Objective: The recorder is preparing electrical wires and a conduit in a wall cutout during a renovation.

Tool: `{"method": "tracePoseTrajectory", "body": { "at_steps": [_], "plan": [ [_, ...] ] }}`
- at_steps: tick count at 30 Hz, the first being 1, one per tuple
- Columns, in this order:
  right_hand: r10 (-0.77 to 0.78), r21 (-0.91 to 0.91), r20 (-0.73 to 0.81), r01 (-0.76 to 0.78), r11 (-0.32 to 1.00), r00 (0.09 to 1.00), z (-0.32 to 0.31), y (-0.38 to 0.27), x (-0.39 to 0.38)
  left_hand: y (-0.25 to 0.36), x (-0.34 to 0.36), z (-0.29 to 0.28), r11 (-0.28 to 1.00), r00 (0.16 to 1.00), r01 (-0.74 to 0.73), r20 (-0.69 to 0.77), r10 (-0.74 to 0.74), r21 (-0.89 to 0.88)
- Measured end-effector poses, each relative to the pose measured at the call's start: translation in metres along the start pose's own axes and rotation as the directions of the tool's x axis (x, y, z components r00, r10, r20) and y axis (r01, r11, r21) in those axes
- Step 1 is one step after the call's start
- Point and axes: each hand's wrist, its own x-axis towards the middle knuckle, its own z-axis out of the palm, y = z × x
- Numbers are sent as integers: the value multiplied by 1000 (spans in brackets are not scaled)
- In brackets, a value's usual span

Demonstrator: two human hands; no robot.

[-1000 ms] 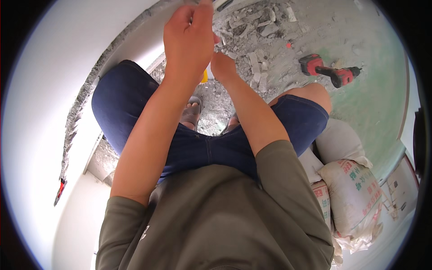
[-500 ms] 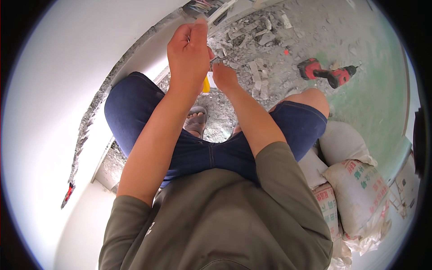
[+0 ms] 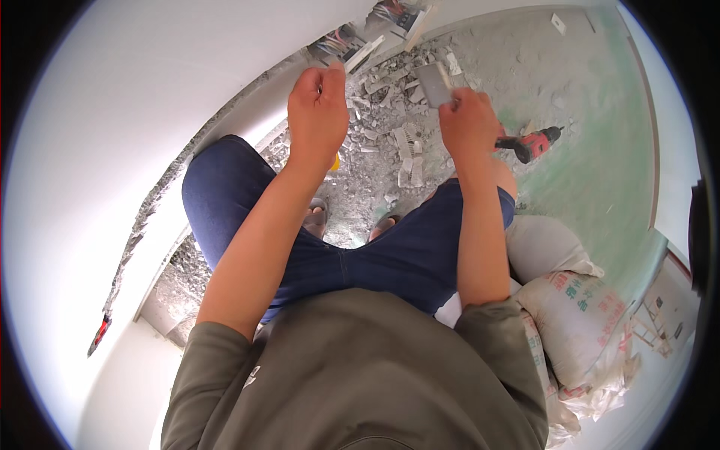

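My left hand [image 3: 319, 112] is raised by the wall, its fingers closed. What they grip is mostly hidden. A yellow piece [image 3: 335, 162] shows just beneath that hand; whether it is part of something held cannot be told. Farther right, my right hand [image 3: 469, 120] pinches a flat grey rectangular plate [image 3: 433, 84] by its near corner. Beyond my left hand, a wall box [image 3: 340, 45] with coloured wires sits open, and a second open wired box [image 3: 397, 16] lies farther along.
Broken rubble [image 3: 405, 142] covers the floor ahead, around my sandalled feet. A red and black cordless drill [image 3: 534, 145] lies beyond my right knee. Stuffed sacks [image 3: 577, 322] are piled at my right side. A rough chased groove [image 3: 142, 217] runs along the white wall.
My right hand has moved away from my left, out to the right, and the grey plate now shows in it. My left hand has come slightly nearer, still closed. The view has shifted a little.
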Motion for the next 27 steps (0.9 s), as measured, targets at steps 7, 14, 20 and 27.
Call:
{"method": "tracePoseTrajectory", "body": {
  "at_steps": [7,14,20,27],
  "plan": [
    [127,678,84,-150,719,988,0,-47,-28,-1,2,8,996,996,-81,-23,81,36],
    [143,729,12,-106,676,990,2,-68,-38,0,1,9,995,995,-75,-59,80,67],
    [334,923,275,-345,171,902,-6,-68,-34,-8,-1,6,994,994,-109,-30,108,-32],
    [212,926,342,-366,88,916,20,-107,-39,9,-7,5,1000,1000,-1,2,1,-7]
  ]
}}
